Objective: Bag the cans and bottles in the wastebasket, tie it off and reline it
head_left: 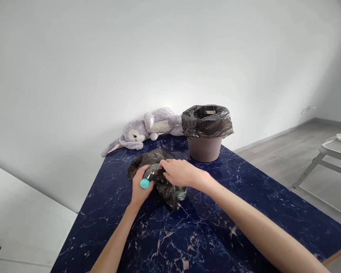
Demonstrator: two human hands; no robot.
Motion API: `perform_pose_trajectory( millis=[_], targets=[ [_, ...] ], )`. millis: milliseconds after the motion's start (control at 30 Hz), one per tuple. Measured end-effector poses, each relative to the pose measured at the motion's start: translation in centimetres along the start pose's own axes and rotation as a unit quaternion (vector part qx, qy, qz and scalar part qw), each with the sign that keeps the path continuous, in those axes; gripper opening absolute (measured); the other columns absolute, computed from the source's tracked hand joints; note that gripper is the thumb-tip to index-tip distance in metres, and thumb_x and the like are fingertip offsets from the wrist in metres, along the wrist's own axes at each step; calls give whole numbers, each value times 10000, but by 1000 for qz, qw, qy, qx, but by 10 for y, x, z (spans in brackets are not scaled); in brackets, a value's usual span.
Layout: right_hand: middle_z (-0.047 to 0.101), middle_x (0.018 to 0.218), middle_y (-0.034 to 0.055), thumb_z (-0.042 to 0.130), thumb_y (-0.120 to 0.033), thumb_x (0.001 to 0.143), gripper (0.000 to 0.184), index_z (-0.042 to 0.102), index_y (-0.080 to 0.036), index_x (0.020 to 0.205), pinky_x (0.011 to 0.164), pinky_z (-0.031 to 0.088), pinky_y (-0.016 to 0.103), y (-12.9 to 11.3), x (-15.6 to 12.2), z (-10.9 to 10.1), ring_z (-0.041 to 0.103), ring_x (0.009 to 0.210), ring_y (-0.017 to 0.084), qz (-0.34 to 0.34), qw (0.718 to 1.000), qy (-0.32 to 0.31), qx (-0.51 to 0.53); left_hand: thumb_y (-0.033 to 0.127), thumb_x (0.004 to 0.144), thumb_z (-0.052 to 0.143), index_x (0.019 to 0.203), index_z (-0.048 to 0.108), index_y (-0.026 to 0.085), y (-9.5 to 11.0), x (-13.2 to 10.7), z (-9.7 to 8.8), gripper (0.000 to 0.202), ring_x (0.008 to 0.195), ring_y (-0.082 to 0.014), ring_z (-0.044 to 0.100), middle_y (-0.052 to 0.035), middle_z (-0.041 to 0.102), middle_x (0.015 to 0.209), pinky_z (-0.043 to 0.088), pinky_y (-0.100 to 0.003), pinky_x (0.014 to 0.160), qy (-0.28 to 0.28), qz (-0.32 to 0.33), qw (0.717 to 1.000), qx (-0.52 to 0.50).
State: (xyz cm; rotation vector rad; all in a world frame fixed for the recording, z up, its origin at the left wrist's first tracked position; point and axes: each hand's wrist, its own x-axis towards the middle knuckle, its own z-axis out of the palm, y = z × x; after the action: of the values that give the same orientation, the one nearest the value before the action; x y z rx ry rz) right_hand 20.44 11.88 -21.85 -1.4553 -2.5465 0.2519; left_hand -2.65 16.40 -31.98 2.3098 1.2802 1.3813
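Observation:
My left hand [140, 187] is wrapped round a clear plastic bottle [151, 173] with a turquoise cap [144, 184]. The bottle lies tilted at the mouth of a crumpled black trash bag [156, 155], its cap pointing towards me. From the right, my right hand [180, 170] reaches over the bag with bent fingers closed on its plastic beside the bottle; the fingertips are partly hidden. Below that hand, another clear, greenish plastic piece [181, 192] shows at the edge of the bag, its kind unclear.
A brownish bin [205, 149] with a black liner [207, 125] folded over its rim stands at the table's back right. Behind the bag, a grey plush bunny [150, 127] lies against the wall. The table [165, 242] is dark blue, marble-patterned. A grey folding frame [315, 168] stands on the right.

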Motion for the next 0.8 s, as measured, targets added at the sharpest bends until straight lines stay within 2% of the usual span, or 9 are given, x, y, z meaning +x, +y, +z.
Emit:
perform_pose_trajectory(
  millis=[100, 167, 267, 400, 533, 633, 733, 800],
  targets=[
    [690, 1300, 184, 414, -119, 1030, 343, 584, -138, 1327, 871, 528, 404, 9, 3, 5, 710, 1156, 324, 58, 998, -5, -29, 270, 805, 693, 1246, 718, 239, 17, 21, -23, 442, 1258, -329, 678, -101, 729, 1338, 528, -493, 1112, -50, -19, 997, -60],
    [676, 1317, 208, 433, -90, 1009, 370, 581, -119, 1346, 893, 533, 414, 14, 5, 7, 700, 1183, 330, 83, 996, -6, -33, 342, 813, 759, 1182, 738, 228, 28, 34, -40, 387, 1291, -347, 667, -118, 739, 1334, 517, -524, 1134, -51, -47, 991, -118],
    [654, 1354, 233, 468, -122, 1018, 375, 571, -97, 1378, 918, 532, 409, 20, 7, 8, 679, 1229, 335, 121, 992, -7, -38, 493, 817, 805, 1047, 714, 221, 36, 47, -63, 367, 1227, -354, 706, -123, 779, 1222, 561, -549, 1071, 12, -79, 972, -223],
    [668, 1346, 229, 520, -170, 1028, 361, 593, -106, 1376, 938, 524, 390, 26, 11, 11, 678, 1238, 321, 152, 988, -16, -37, 569, 824, 760, 892, 599, 234, 30, 56, -89, 378, 1086, -315, 745, -45, 759, 988, 619, -513, 956, 163, -125, 928, -312],
    [665, 1345, 226, 586, -162, 989, 360, 634, -101, 1340, 930, 529, 387, 29, 14, 12, 685, 1223, 324, 153, 987, -24, -38, 463, 841, 625, 777, 463, 226, 14, 68, -116, 294, 822, -182, 689, 25, 581, 723, 626, -425, 887, 354, -207, 882, -234],
    [662, 1342, 217, 567, -170, 992, 336, 653, -102, 1310, 910, 531, 377, 26, 14, 11, 683, 1215, 322, 137, 990, -12, -38, 378, 827, 533, 767, 421, 233, 4, 75, -134, 193, 710, -151, 626, 26, 550, 711, 604, -360, 792, 443, -226, 856, -140],
    [674, 1328, 191, 533, -180, 1000, 317, 669, -132, 1282, 884, 528, 364, 19, 14, 10, 688, 1199, 311, 114, 993, 1, -37, 392, 843, 512, 810, 468, 226, -5, 75, -144, 175, 788, -164, 661, -2, 613, 810, 575, -332, 831, 479, -219, 850, -24],
    [698, 1298, 170, 532, -189, 993, 301, 685, -152, 1250, 864, 529, 360, 14, 14, 10, 701, 1175, 309, 101, 994, 0, -35, 448, 870, 524, 865, 539, 208, -10, 70, -145, 241, 892, -201, 694, -33, 662, 889, 559, -350, 891, 448, -220, 865, 55]
  ],
)
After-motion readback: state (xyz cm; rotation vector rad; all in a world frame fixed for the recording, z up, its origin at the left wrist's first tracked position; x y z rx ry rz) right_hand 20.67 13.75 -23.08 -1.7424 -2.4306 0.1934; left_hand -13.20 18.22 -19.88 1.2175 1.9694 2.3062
